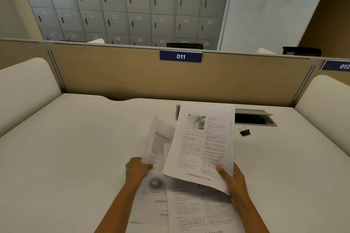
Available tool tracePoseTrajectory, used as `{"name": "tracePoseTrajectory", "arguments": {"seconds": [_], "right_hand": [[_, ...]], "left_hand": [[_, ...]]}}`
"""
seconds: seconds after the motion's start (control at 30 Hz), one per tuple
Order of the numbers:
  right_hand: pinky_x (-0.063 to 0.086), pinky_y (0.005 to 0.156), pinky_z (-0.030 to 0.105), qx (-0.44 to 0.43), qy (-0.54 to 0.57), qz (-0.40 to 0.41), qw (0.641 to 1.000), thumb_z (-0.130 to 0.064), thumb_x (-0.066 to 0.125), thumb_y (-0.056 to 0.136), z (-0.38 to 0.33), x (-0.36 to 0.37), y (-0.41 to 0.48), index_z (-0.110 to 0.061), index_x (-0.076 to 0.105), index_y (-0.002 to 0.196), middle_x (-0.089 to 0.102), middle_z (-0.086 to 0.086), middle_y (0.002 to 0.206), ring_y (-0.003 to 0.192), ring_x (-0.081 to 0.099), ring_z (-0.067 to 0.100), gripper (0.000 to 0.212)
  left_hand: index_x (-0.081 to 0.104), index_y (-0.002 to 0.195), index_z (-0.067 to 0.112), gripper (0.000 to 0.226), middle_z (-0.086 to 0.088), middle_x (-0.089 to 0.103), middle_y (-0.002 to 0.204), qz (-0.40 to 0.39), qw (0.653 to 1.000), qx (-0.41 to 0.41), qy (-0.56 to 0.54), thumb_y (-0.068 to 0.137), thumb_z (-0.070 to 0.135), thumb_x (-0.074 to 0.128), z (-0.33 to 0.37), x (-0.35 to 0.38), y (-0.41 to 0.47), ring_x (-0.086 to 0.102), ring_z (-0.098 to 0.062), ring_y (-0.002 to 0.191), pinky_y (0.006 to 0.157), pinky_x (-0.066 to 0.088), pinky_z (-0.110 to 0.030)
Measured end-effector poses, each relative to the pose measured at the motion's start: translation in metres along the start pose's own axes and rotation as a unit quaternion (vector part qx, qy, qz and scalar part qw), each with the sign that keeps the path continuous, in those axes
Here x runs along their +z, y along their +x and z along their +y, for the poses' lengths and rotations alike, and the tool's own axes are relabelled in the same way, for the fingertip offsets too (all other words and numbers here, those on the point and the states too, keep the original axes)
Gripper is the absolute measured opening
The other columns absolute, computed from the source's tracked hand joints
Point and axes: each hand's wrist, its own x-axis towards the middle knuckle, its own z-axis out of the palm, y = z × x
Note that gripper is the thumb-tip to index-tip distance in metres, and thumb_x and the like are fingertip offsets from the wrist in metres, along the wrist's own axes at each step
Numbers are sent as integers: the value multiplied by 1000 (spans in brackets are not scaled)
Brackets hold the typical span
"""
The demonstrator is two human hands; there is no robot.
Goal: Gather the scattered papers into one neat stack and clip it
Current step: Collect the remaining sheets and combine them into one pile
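The right hand (233,178) holds a sheaf (202,142) of printed pages by its lower right corner, thumb pressed on the top page and fingers underneath, so its grip is closed on the sheaf. The sheaf is raised and tilted, its far edge covering part of the cable hatch (255,118) set in the bench (75,138). The top page shows a small photo, two columns of text and a web address along its lower edge. The left hand (137,171) pinches a single sheet (159,143) at its lower left; the sheet is blurred and bends upward, and its right part is tucked behind the sheaf. More pages (189,212) lie flat on the bench below both hands, overlapping unevenly and running out of the bottom of the view. A black clip (244,131) lies on the bench just right of the sheaf and just in front of the hatch, apart from both hands. A tan divider (113,73) with a blue tag (180,56) reading 011 stands at the far edge of the bench, and grey lockers (132,5) rise behind it.
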Motion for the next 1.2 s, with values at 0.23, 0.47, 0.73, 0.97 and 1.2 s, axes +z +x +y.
{"name": "tracePoseTrajectory", "arguments": {"seconds": [0.23, 0.47, 0.73, 0.97, 1.2], "right_hand": [[59, 72, 32, 6, -15, -25, 1000, -18, 72, 77, -4, -2, -1, -15, 55, 122, 69, 3, 108, 92, 70, 20, 48], [59, 74, 39, 34, -43, -93, 994, -24, 77, 73, -20, 5, -7, -21, 58, 114, 73, 5, 103, 90, 72, 25, 46], [55, 65, 19, 53, -84, -155, 983, -17, 68, 82, -25, 35, -24, -22, 59, 112, 72, -3, 101, 85, 71, 10, 32], [47, 99, 37, 122, -90, -116, 982, -36, 43, 97, -18, 40, -22, -22, 53, 126, 61, 2, 125, 111, 59, 17, 35], [27, 111, 36, 110, -167, -122, 972, -40, 28, 100, -26, 51, -24, -20, 20, 147, 31, 3, 150, 137, 31, 23, 52]], "left_hand": [[59, 114, -6, 38, -31, 61, 114, 200, 977, 68, 22, 85, 20, 62, 35, -104, -8, 58, -43, 106, 88, 46, -44], [63, 101, 6, 29, -12, 66, 96, 85, 952, 96, -280, 76, 19, 72, 66, -167, -16, 64, -29, 82, 81, 52, -41], [63, 107, -2, 36, -10, 71, 78, -138, 970, -18, -198, 74, 9, 72, 48, -61, 10, 67, -25, 67, 61, 56, -30], [60, 112, 0, 40, -19, 64, 115, -99, 990, -32, -97, 74, 2, 70, 3, 1, 12, 62, -32, 97, 88, 50, -39], [32, 136, 7, 67, -16, 26, 144, -6, 990, -18, 139, 86, 43, 56, 8, 13, -4, 26, -35, 133, 106, 29, -44]]}}
